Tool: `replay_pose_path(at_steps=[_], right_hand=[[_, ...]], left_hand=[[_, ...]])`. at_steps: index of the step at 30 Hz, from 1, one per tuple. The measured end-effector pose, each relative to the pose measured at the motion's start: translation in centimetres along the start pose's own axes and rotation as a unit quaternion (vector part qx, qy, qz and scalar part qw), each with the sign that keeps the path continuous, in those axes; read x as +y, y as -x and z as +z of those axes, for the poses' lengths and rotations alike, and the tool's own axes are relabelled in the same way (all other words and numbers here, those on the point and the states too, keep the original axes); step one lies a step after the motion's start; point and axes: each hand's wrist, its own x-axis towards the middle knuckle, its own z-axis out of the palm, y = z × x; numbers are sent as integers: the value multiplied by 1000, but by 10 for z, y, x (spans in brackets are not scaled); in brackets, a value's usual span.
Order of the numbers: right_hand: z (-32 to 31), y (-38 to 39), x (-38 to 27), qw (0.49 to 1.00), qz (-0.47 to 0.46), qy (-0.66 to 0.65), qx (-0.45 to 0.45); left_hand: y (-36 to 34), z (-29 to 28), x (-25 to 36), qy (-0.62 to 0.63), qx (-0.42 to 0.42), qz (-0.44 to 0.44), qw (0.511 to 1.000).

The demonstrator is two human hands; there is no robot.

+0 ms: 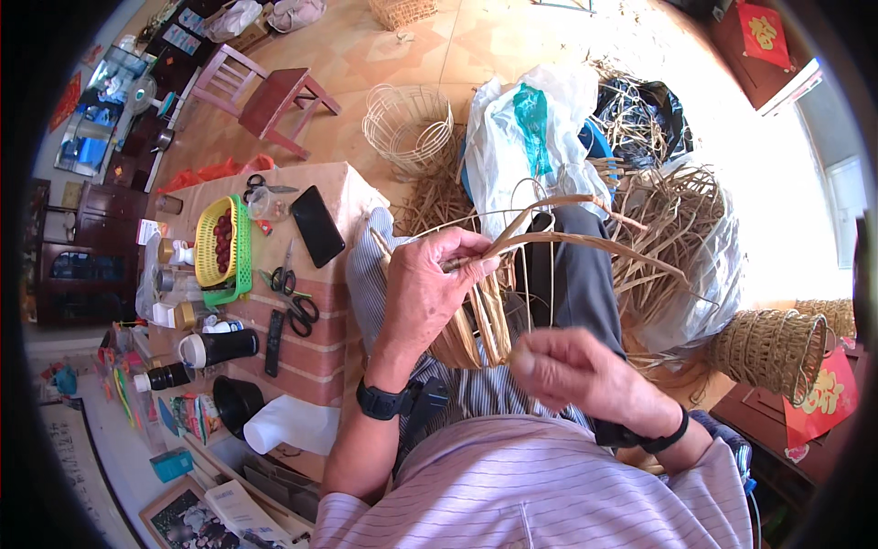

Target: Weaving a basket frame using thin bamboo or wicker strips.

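Note:
My left hand point(437, 285) is closed, thumb against fingers, on dried leaf strips point(549, 237) whose loose ends reach out to the right. Below that hand, over my lap, hangs a partly woven basket point(489, 325) of broad brown strips. Thin pale stakes point(528, 284) stand up from it. My right hand point(585, 375) is at the basket's right side, its fingers curled in. Whatever those fingers hold, if anything, is hidden.
A table point(315, 366) at the left bears scissors point(302, 314), a phone point(317, 226) and a yellow basket point(216, 242) of red fruit. Ahead are a wire-like basket frame point(407, 128), white plastic bag point(512, 128) and dried strips point(672, 229). A woven basket point(768, 352) lies at right.

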Motion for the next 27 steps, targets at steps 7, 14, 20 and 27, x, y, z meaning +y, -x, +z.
replay_pose_path(at_steps=[7, 14, 20, 27], right_hand=[[-16, -54, -26, 981, -113, 119, 106], [-23, -79, -30, 742, -347, 507, 267], [-23, -86, -32, 667, -300, 609, 308], [-2, -59, -54, 624, -280, 677, 270]], left_hand=[[-3, -7, 9, -68, -17, 12, 997], [-5, -12, 8, -121, -34, 66, 990], [-6, -19, 10, -110, -84, 39, 990], [4, -6, 13, -97, -45, 27, 994]])
